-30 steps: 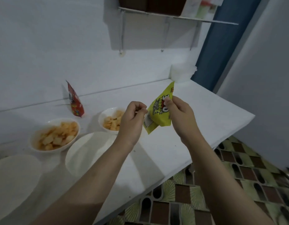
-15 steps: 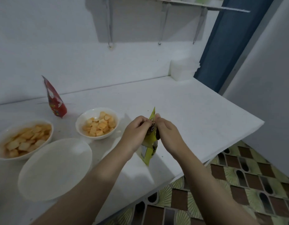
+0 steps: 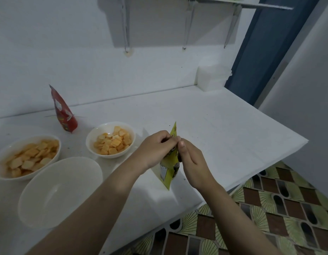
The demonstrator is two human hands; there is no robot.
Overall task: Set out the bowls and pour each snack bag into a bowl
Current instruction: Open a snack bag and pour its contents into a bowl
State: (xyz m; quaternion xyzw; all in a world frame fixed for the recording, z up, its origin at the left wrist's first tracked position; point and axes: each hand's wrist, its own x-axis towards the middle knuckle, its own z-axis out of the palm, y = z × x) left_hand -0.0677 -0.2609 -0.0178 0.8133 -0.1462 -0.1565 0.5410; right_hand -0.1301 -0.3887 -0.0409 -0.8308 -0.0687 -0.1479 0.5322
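A yellow snack bag (image 3: pixel 168 172) hangs upright above the white counter (image 3: pixel 214 129), seen edge-on. My left hand (image 3: pixel 154 151) and my right hand (image 3: pixel 190 161) both pinch its top edge, fingertips meeting. An empty white bowl (image 3: pixel 58 190) sits at the near left. Behind it, a small white bowl (image 3: pixel 111 139) holds orange crackers, and a larger bowl (image 3: pixel 27 157) at the far left holds more of them. A red snack bag (image 3: pixel 63 111) stands by the wall.
A stack of white plastic containers (image 3: pixel 213 76) sits at the counter's back right corner. A wall shelf (image 3: pixel 233 4) hangs overhead. The counter's front edge runs diagonally; patterned floor tiles (image 3: pixel 270 208) lie beyond it.
Both hands lowered the yellow bag from chest height toward the counter and turned it edge-on, closing together on its top edge. The view tilted down and shifted.
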